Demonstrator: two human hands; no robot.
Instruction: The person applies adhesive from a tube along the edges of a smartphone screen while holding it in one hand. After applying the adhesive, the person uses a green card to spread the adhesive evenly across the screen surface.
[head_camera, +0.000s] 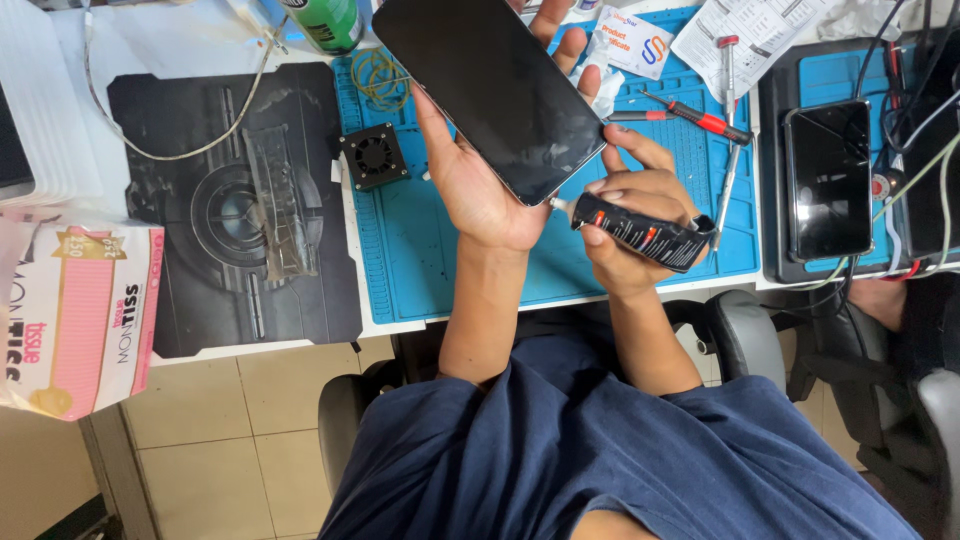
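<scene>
My left hand (478, 185) holds a large black smartphone (490, 85) tilted above a blue work mat (420, 250), its dark glass facing up. My right hand (635, 215) grips a black glue tube (645, 232) with red and white print. The tube's thin nozzle touches the phone's lower edge, near the corner closest to me. My thumb and fingers wrap the tube's middle.
A small black fan (373, 156) and rubber bands (378, 75) lie on the mat. Red-handled screwdrivers (700, 118) rest at the right, beside a second phone (828, 180) on another mat with cables. A tissue box (85, 315) sits at left, a green can (325, 22) at top.
</scene>
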